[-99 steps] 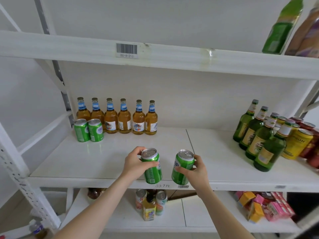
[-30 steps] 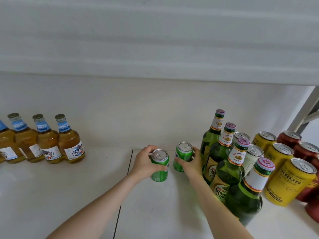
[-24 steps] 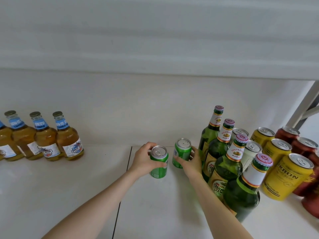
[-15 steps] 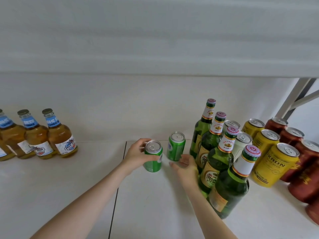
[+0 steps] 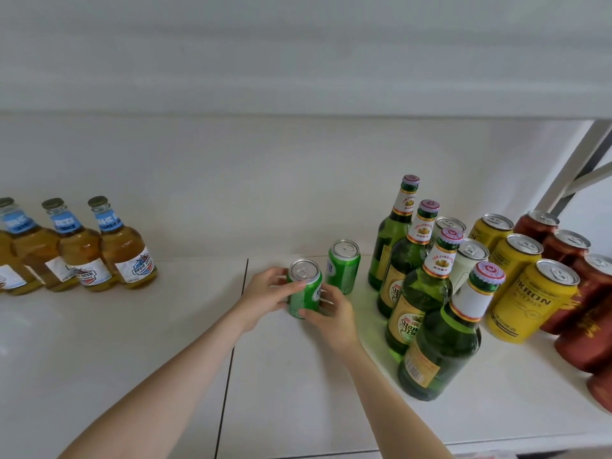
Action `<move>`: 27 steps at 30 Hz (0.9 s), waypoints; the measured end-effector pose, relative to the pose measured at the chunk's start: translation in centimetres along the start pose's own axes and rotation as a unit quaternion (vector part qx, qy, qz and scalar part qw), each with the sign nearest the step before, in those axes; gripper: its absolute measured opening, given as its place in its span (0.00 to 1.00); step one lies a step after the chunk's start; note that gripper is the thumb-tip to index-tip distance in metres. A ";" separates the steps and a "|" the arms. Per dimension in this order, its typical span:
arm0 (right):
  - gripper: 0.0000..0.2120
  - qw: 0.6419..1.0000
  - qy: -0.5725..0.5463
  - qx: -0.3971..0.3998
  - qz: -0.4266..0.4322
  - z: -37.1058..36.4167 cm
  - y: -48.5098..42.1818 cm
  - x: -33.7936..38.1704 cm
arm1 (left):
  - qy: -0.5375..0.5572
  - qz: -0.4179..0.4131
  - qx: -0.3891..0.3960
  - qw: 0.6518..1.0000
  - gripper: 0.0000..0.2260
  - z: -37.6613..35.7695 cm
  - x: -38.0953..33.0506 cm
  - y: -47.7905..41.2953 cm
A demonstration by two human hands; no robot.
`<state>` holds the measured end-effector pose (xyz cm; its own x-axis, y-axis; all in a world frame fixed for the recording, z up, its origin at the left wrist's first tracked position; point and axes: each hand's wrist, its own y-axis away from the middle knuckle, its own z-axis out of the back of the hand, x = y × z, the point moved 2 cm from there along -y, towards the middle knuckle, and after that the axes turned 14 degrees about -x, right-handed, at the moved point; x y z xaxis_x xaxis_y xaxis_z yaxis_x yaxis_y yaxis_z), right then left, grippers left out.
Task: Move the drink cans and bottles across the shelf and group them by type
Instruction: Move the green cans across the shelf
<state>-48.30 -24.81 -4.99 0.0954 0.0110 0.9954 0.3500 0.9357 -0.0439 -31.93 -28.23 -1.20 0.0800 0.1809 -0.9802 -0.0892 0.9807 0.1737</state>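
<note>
Hands close together on the near green can (image 5: 304,289); the left hand (image 5: 265,293) wraps its left side below the rim, the right hand (image 5: 332,318) pinches its lower right side; the can stands upright on the white shelf (image 5: 132,342), just near-left of the far green can (image 5: 343,266), which stands free beside the green bottles (image 5: 420,293). Handling looks easy (thin smooth metal, probably full and fairly weighty); a firm wrap round the mid-body suits it, without squeezing hard; those bottles, close on the right, could be knocked by the right wrist.
</note>
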 end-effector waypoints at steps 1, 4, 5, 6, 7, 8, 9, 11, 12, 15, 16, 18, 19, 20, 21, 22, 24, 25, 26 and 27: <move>0.26 1.000 -0.008 -0.007 -0.002 0.2 0.3 -0.1 | 0.002 0.002 0.002 1.000 0.19 -0.2 0.1 0.2; 0.24 0.999 -0.021 -0.031 -0.004 1.4 1.3 -0.3 | -0.001 0.003 0.010 1.000 0.20 -1.2 0.6 1.0; 0.24 0.999 -0.020 -0.040 -0.002 1.9 1.7 -0.4 | -0.003 0.003 0.014 1.000 0.20 -1.6 0.7 1.3; 0.23 0.999 -0.019 -0.049 0.001 2.5 2.0 -0.4 | -0.002 0.002 0.019 1.000 0.20 -2.1 0.9 1.6; 0.23 0.998 -0.018 -0.056 0.001 3.0 2.3 -0.6 | -0.001 0.002 0.024 1.000 0.20 -2.6 1.0 1.9; 0.23 0.998 -0.020 -0.063 -0.001 3.6 2.6 -0.7 | 0.000 0.002 0.029 1.000 0.20 -3.1 1.1 2.3; 0.23 0.997 -0.020 -0.070 -0.002 4.1 2.9 -0.8 | 0.000 0.002 0.035 0.999 0.20 -3.7 1.1 2.5; 0.22 0.997 -0.018 -0.079 -0.003 5.1 3.4 -0.9 | -0.003 0.003 0.045 0.999 0.20 -4.6 1.3 3.1; 0.22 0.996 -0.020 -0.082 -0.003 5.6 3.6 -0.9 | -0.004 0.004 0.049 0.999 0.20 -5.1 1.3 3.3; 0.21 0.995 -0.031 -0.091 -0.002 6.7 4.0 -0.8 | -0.005 0.005 0.056 0.998 0.19 -6.3 1.1 4.0; 0.22 0.995 -0.034 -0.094 -0.001 7.0 4.1 -0.8 | -0.005 0.004 0.059 0.998 0.19 -6.7 0.9 4.1; 0.22 0.994 -0.036 -0.101 0.000 7.2 4.2 -0.8 | -0.005 0.002 0.065 0.998 0.17 -7.1 0.6 4.4; 0.22 0.994 -0.034 -0.104 -0.001 7.2 4.3 -0.8 | -0.007 0.002 0.067 0.998 0.17 -7.3 0.5 4.5; 0.22 0.994 -0.031 -0.107 -0.001 7.2 4.3 -0.8 | -0.009 0.003 0.067 0.998 0.18 -7.4 0.3 4.6; 0.22 0.994 -0.028 -0.109 0.000 7.2 4.2 -0.9 | -0.008 0.004 0.067 0.998 0.18 -7.4 0.2 4.6; 0.22 0.994 -0.026 -0.110 -0.001 7.2 4.1 -0.9 | -0.006 0.006 0.067 0.998 0.18 -7.5 0.1 4.6; 0.21 0.993 -0.021 -0.112 -0.006 7.1 3.8 -1.1 | -0.002 0.011 0.068 0.998 0.18 -7.7 -0.2 4.4; 0.21 0.993 -0.018 -0.114 -0.008 7.0 3.6 -1.2 | 0.000 0.013 0.067 0.998 0.18 -7.7 -0.3 4.3; 0.21 0.993 -0.015 -0.116 -0.008 6.9 3.4 -1.3 | 0.002 0.014 0.066 0.998 0.17 -7.8 -0.4 4.2; 0.21 0.993 -0.013 -0.119 -0.008 6.8 3.2 -1.4 | 0.006 0.016 0.064 0.998 0.16 -7.8 -0.4 4.1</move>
<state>-53.66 -19.42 -5.96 0.0644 0.0086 0.9979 0.5613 0.8265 -0.0434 -40.13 -24.87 -0.80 0.0663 0.2119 -0.9751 0.0361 0.9761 0.2145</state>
